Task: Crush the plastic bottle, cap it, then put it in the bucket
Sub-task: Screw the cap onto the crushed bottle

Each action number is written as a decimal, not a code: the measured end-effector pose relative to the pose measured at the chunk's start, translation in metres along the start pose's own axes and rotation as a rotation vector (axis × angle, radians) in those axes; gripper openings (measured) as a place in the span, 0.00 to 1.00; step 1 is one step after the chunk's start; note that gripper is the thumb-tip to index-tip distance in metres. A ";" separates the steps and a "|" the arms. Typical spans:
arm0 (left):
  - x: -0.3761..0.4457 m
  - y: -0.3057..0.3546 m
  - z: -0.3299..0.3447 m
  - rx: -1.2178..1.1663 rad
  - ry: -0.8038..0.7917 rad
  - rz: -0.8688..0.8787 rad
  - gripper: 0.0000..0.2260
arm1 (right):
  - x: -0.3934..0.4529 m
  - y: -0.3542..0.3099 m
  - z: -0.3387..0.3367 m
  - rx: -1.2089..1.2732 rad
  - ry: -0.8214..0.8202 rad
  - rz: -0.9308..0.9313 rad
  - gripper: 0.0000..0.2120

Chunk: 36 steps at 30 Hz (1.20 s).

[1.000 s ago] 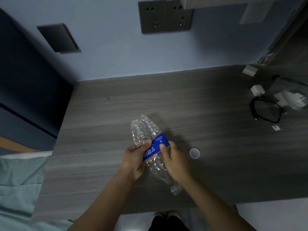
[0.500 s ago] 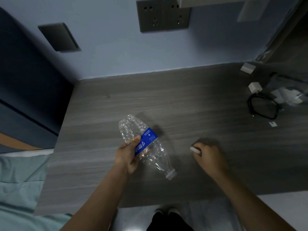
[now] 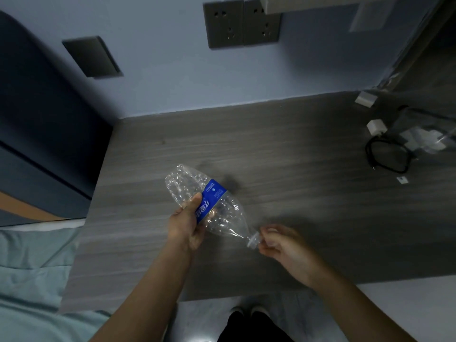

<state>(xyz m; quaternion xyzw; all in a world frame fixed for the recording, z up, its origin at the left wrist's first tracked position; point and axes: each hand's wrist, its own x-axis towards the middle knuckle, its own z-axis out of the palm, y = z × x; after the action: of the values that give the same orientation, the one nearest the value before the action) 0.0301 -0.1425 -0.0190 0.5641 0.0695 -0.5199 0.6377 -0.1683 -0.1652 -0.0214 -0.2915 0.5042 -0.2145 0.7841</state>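
Bottle: a crumpled clear plastic bottle (image 3: 197, 201) with a blue label slants across the centre of the frame, base toward the upper left, neck toward the lower right, held above the grey wood-grain surface (image 3: 283, 149).
Left hand: the left hand (image 3: 187, 224) grips the bottle around the label, thumb on top, fingers wrapped beneath; it sits just left of and below the bottle's middle.
Right hand: the right hand (image 3: 283, 245) is closed at the bottle's mouth, fingertips pinched right against the neck in the lower centre of the frame.
Cap: whether a cap is between those fingertips cannot be told; the spot is blurred.
Far right of frame: a coiled black cable (image 3: 387, 156) and a small white plug (image 3: 376, 126) lie on the surface, well apart from both hands.
Upper frame: two dark wall sockets (image 3: 241, 23) sit on the pale blue wall.
Lower left: a light green bed sheet (image 3: 32, 267) lies beside the surface.
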 end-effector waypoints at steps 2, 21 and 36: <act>-0.002 0.001 0.002 -0.004 0.018 0.017 0.05 | -0.004 0.002 0.003 0.173 -0.076 0.045 0.13; -0.016 -0.005 0.003 -0.088 0.060 0.179 0.04 | -0.016 0.019 0.018 0.019 0.082 -0.328 0.05; -0.015 -0.008 -0.004 -0.086 0.070 0.163 0.06 | -0.020 0.015 0.018 -0.019 0.066 -0.266 0.03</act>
<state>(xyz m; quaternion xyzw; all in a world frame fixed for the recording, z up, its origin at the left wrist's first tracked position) 0.0197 -0.1294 -0.0153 0.5578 0.0680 -0.4428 0.6987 -0.1592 -0.1378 -0.0125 -0.3559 0.4887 -0.3211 0.7289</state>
